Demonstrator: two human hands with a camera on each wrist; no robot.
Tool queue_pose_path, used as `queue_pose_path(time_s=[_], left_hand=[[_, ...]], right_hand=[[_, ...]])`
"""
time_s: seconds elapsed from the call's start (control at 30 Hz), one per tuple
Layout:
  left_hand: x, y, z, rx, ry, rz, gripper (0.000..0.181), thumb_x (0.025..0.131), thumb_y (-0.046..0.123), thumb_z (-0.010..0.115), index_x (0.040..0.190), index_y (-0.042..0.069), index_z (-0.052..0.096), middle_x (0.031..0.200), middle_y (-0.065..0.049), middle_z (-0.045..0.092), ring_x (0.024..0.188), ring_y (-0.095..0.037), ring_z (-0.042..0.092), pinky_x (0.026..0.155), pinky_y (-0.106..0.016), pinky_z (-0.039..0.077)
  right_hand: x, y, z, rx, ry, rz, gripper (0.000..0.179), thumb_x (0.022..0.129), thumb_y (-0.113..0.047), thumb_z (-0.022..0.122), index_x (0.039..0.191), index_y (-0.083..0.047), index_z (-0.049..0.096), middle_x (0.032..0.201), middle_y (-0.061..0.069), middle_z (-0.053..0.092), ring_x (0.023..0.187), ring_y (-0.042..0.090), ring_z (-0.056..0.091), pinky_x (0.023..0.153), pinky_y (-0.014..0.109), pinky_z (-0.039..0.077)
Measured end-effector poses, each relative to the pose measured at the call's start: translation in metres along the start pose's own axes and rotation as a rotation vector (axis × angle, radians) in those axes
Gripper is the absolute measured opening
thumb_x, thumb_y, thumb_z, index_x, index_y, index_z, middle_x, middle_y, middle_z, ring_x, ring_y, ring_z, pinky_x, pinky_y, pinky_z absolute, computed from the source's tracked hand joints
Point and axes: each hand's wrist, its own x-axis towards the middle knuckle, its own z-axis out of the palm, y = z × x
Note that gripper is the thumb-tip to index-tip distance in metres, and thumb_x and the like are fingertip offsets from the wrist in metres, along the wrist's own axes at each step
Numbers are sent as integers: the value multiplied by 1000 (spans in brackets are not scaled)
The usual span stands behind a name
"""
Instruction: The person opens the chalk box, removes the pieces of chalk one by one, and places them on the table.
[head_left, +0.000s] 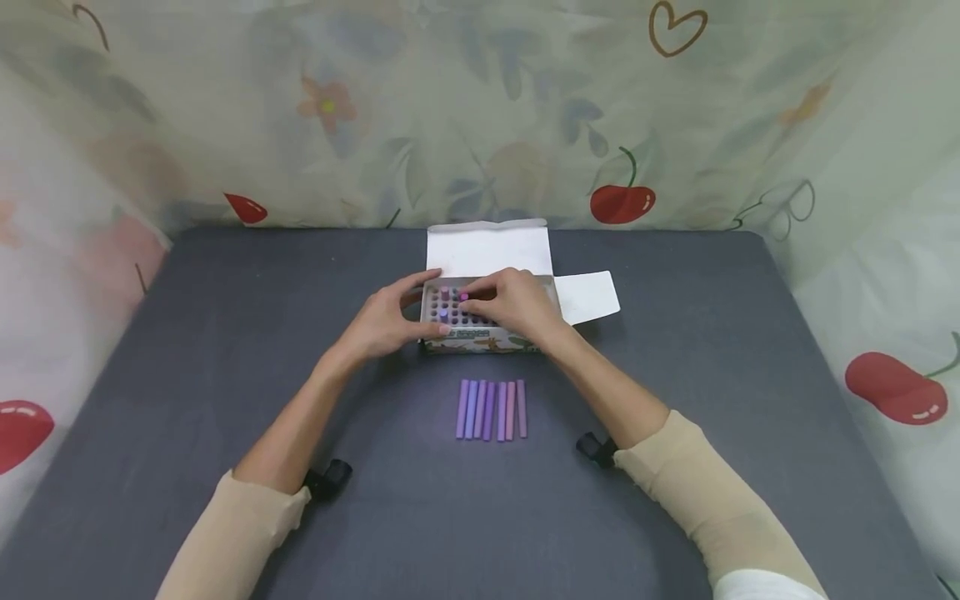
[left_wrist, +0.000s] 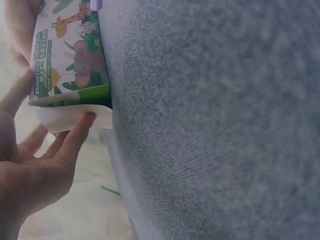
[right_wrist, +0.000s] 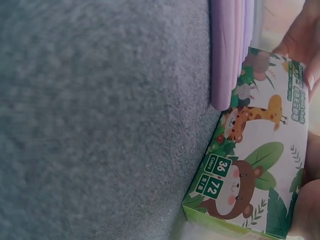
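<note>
A printed cardboard chalk box (head_left: 480, 343) sits lid-up near the table's back, its inside a grid of holes. My left hand (head_left: 381, 323) holds the box's left end, thumb at the front edge and fingers behind; in the left wrist view they touch a white end flap (left_wrist: 65, 118). My right hand (head_left: 523, 305) reaches over the box and pinches a magenta chalk stick (head_left: 464, 297) at the grid. A pink chalk (head_left: 445, 293) and a lilac chalk (head_left: 443, 315) stand in holes to its left. Several purple and pink chalks (head_left: 490, 411) lie side by side before the box.
The raised white lid (head_left: 487, 250) stands behind the grid, and a side flap (head_left: 587, 297) sticks out right. Dark grey cloth covers the table (head_left: 225, 350). A patterned curtain (head_left: 480, 108) hangs along the back and sides.
</note>
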Motion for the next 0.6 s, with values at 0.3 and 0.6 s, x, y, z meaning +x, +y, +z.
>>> queue_pose_path(time_s=[0.3,0.6], left_hand=[[-3,-2,1,-5,6,1,85,84,34,82,155,30,36,160,-8,31,143,-33,36,104,-53,43],[-2,-2,0,-10,18,12,85,83,35,83,154,31,37,159,-8,33,142,-32,37,103,-53,43]], right_hand=[[-2,0,5,-25,22,-37,23,93,-29,72,111,-16,77,102,-1,75,88,13,65,79,33,50],[-2,-1,4,7,68,-62,18,96,-29,69,109,-19,76,101,-2,73,86,15,62,78,34,47]])
